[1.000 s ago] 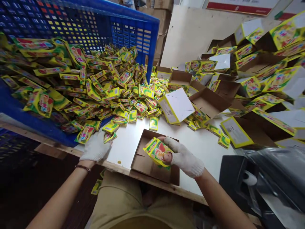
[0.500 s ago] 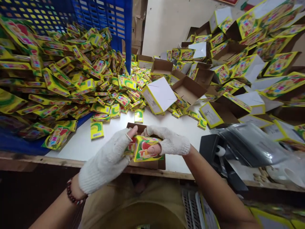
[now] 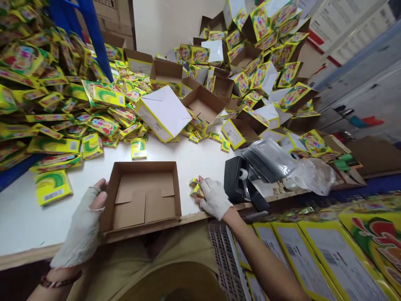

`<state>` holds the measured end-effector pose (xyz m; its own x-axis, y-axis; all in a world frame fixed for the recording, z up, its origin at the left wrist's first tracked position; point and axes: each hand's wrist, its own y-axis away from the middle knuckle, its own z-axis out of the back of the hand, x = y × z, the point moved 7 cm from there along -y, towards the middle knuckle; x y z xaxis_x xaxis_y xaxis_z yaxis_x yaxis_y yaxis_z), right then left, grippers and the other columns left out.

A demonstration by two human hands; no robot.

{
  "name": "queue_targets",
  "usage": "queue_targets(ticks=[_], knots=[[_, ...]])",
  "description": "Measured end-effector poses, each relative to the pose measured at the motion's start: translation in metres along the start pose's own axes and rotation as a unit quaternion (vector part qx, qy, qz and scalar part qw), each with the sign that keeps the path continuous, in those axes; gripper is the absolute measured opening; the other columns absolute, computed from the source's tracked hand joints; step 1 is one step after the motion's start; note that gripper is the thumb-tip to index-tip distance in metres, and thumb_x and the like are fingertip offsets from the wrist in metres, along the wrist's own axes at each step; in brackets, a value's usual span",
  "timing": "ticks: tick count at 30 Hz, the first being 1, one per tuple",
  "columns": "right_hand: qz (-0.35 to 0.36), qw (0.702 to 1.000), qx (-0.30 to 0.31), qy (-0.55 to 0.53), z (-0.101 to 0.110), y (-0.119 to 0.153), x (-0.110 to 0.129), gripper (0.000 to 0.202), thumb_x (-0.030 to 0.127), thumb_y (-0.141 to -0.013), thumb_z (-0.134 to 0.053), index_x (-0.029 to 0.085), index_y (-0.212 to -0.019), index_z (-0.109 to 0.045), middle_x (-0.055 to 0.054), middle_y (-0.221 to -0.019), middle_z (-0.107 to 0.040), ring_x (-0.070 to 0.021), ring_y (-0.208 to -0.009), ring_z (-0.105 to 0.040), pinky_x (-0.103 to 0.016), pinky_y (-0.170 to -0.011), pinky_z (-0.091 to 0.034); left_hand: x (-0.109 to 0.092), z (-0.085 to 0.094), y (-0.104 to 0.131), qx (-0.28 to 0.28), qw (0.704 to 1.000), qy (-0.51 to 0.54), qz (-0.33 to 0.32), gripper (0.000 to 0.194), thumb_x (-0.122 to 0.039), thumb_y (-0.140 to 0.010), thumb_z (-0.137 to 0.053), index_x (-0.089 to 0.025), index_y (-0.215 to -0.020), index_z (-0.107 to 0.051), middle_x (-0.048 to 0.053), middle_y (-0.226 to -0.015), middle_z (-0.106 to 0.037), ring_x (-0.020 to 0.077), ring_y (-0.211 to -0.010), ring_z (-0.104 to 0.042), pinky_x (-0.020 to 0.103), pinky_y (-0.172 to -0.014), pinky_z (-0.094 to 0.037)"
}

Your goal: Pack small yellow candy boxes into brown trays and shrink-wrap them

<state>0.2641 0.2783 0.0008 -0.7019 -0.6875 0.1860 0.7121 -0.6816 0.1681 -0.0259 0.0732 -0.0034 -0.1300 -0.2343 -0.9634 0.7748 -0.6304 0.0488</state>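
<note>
An open brown cardboard box [image 3: 144,200] lies at the table's front edge, its inside bare. My left hand [image 3: 82,223], in a white fingerless glove, is at the box's left wall, thumb and fingertips close together near its rim; whether they pinch the wall is unclear. To the right of the box, my right hand [image 3: 213,196], gloved too, has its fingers around small yellow-green packs [image 3: 196,189] on the white table. Its lower fingers are partly hidden.
Many yellow packs [image 3: 103,125] are heaped at the left by a blue crate [image 3: 95,37]. Open boxes [image 3: 203,104] crowd the back and right. A black tape dispenser [image 3: 234,179] stands beside plastic wrap [image 3: 269,159]. Packed yellow boxes [image 3: 326,251] sit at lower right.
The view has turned to the right. My hands have moved apart, and the packs between them are now at my right hand on the table. The brown box's inside is now uncovered.
</note>
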Motion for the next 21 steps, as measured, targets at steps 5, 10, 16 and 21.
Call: queue_targets(ticks=[5, 10, 16, 21], knots=[[-0.028, 0.966, 0.007, -0.256, 0.03, -0.006, -0.005, 0.062, 0.037, -0.083, -0.065, 0.014, -0.138, -0.049, -0.015, -0.124, -0.063, -0.0262, -0.109, -0.061, -0.042, -0.097, -0.047, -0.009, -0.021, 0.01, 0.031, 0.999, 0.032, 0.011, 0.066, -0.065, -0.084, -0.052, -0.024, -0.136, -0.054, 0.006, -0.152, -0.048, 0.0314, -0.145, -0.035, 0.05, -0.126, -0.019], [0.086, 0.861, 0.147, -0.48, 0.094, -0.014, 0.049, 0.06, 0.052, -0.078, -0.069, 0.017, -0.126, -0.059, -0.005, -0.107, -0.067, -0.0182, -0.089, -0.062, -0.03, -0.077, -0.049, -0.014, -0.038, 0.026, 0.041, 0.999, 0.029, 0.006, 0.066, -0.06, -0.086, -0.048, -0.019, -0.138, -0.052, 0.008, -0.151, -0.048, 0.0276, -0.144, -0.038, 0.045, -0.126, -0.021], [0.136, 0.877, 0.364, -0.281, 0.025, -0.046, 0.152, 0.036, 0.055, -0.079, -0.067, 0.019, -0.078, -0.066, 0.001, -0.077, -0.062, -0.0152, -0.075, -0.057, -0.025, -0.066, -0.043, -0.011, -0.05, 0.035, 0.034, 0.997, 0.064, 0.026, 0.063, -0.057, -0.09, -0.043, -0.018, -0.139, -0.052, 0.007, -0.151, -0.048, 0.0244, -0.143, -0.039, 0.04, -0.125, -0.023], [0.159, 0.945, 0.21, -0.191, -0.013, -0.066, 0.172, 0.028, 0.047, -0.077, -0.072, 0.022, -0.089, -0.071, -0.002, -0.089, -0.054, -0.0169, -0.083, -0.053, -0.025, -0.072, -0.041, -0.004, -0.052, 0.044, 0.033, 0.994, 0.091, 0.053, 0.066, -0.058, -0.092, -0.039, -0.018, -0.143, -0.049, 0.007, -0.155, -0.044, 0.0226, -0.146, -0.036, 0.037, -0.125, -0.023]])
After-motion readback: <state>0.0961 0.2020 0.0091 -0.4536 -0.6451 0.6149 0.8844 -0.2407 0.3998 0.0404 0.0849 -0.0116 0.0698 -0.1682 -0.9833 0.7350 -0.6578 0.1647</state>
